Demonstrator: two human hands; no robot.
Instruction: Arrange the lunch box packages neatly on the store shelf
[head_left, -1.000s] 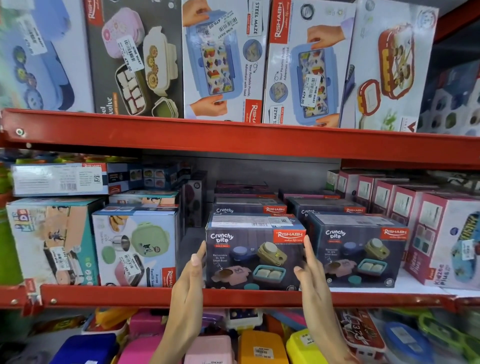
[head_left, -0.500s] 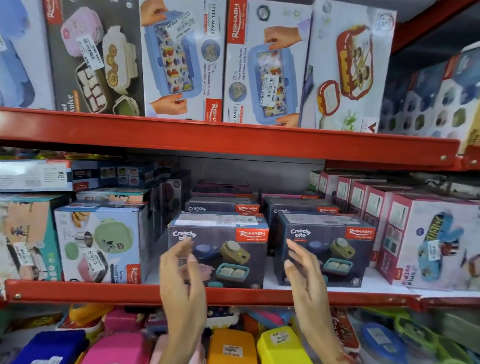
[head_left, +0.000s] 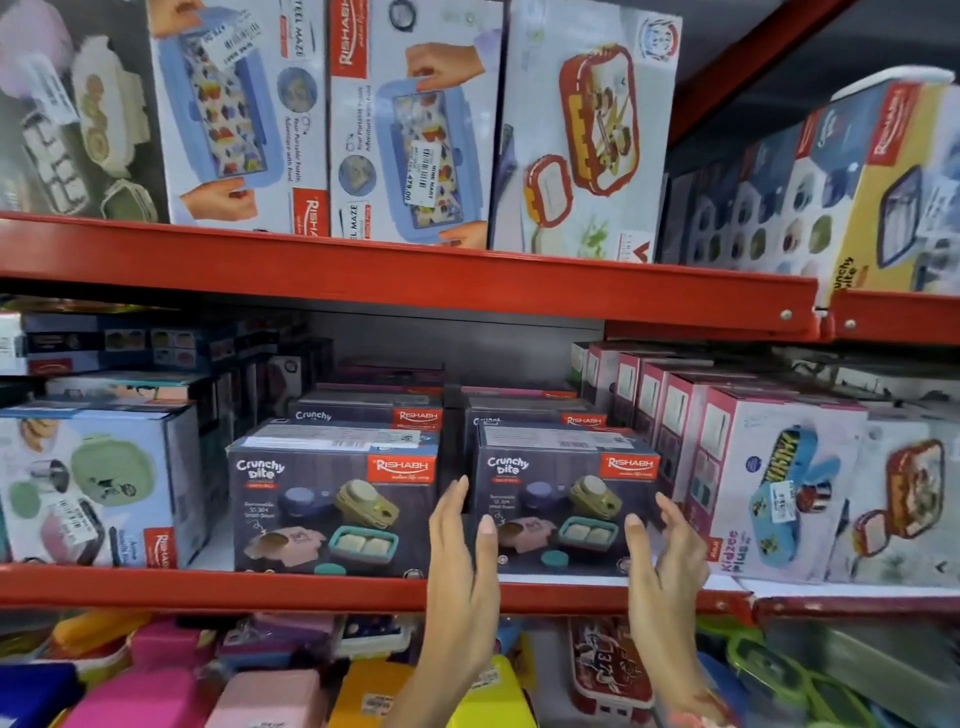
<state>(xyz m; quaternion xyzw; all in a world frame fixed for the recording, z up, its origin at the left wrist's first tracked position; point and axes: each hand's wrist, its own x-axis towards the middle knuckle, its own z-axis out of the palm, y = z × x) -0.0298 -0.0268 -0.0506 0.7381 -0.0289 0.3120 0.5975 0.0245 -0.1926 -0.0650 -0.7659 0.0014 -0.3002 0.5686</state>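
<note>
Framing the right-hand dark box (head_left: 566, 506) on the middle shelf (head_left: 311, 592), the person raises both hands in front of it, palms facing each other. The left hand (head_left: 460, 551) is at the gap between this box and its twin dark box (head_left: 332, 509) to the left, and the right hand (head_left: 667, 551) sits near the box's right edge, just beside a pink and white package (head_left: 769, 488). Neither grip is closed on anything: fingers are spread and straight, and whether they touch the cardboard cannot be told. The box stands upright at the shelf's front edge, with more of the same stacked behind. It looks like light, stiff printed cardboard with smooth faces, so it should slide easily on the shelf; pressing flat on the two side faces, low down, seems the safest hold, since squeezing hard could dent the thin walls.
</note>
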